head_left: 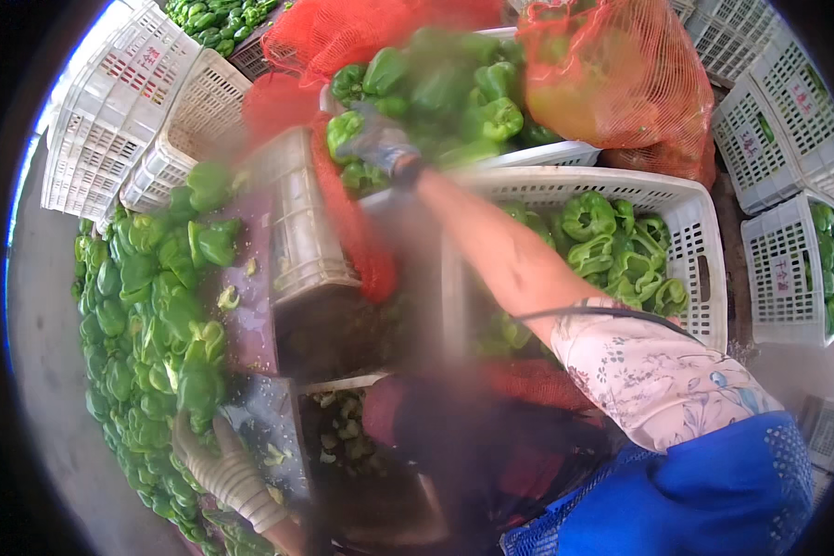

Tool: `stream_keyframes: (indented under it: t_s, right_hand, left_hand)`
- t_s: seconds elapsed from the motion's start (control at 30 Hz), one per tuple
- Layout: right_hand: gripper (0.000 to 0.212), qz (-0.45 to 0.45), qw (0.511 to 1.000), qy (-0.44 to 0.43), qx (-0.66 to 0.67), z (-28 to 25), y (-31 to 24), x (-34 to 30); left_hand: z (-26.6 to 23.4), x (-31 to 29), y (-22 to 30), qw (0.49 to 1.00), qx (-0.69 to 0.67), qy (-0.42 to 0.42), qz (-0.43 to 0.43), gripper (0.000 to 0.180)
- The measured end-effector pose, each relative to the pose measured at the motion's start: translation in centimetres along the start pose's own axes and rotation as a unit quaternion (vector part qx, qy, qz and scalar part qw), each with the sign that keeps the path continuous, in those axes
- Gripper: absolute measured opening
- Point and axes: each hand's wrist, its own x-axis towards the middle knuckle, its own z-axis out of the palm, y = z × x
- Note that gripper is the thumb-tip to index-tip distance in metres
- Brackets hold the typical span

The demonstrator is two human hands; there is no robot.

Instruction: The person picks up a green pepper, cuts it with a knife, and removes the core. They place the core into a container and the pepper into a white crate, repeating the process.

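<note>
The right hand is apparently sorting peppers at the crate; its grip I cannot tell. The left hand, fingers parted, is probably needing a gentle closing at the pile.

Green peppers: glossy, blocky, mostly whole-looking; loose deep heap along the left, tumbled at all angles, some pale stem ends showing. One lighter green pepper sits at the left end of the far white crate, partly covered, tilt unclear.
</note>
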Motion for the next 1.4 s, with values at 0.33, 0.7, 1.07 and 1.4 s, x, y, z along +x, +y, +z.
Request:
stream_keyframes:
  t_s: [0.33,0.7,1.07,1.4]
  right_hand:
    - [0.073,-0.381,0.904,-0.021,-0.193,-9.0,-6.3,-4.8]
    - [0.053,-0.095,0.907,0.05,-0.407,-10.0,5.7,7.3]
    - [0.086,-0.025,0.884,-0.074,-0.461,-8.6,7.9,8.4]
    - [0.064,-0.079,0.92,-0.029,-0.382,-7.6,7.8,7.8]
  left_hand:
    - [9.0,1.8,11.7,0.338,-0.85,-0.265,-0.305,0.06]
    - [5.1,-3.4,6.8,0.451,-0.797,-0.255,-0.31,0.071]
    - [-0.8,-7.8,5.3,0.535,-0.766,-0.165,-0.316,0.059]
    - [-7.6,-9.5,-2.3,0.678,-0.68,0.011,-0.279,0.055]
